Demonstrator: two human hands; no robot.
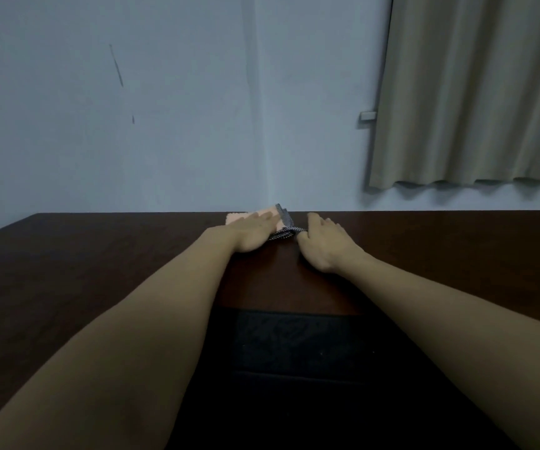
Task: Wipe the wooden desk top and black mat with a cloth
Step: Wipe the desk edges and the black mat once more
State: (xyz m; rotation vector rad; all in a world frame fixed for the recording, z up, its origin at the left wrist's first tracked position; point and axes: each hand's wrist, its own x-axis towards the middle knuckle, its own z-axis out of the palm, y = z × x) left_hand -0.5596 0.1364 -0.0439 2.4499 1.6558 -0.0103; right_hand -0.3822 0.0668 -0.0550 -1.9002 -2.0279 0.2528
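A pink cloth with a grey dotted edge (282, 218) lies near the far edge of the dark wooden desk top (100, 261). My left hand (252, 232) lies flat on the cloth with straight fingers, covering most of it. My right hand (322, 243) is just right of it, fingers curled, pinching the cloth's grey near corner. The black mat (294, 345) lies on the desk close to me, between my forearms, partly hidden by them.
A pale blue wall stands right behind the desk's far edge. A beige curtain (476, 92) hangs at the upper right, with a small wall fitting (367, 115) beside it. Bare desk wood stretches to both sides of my arms.
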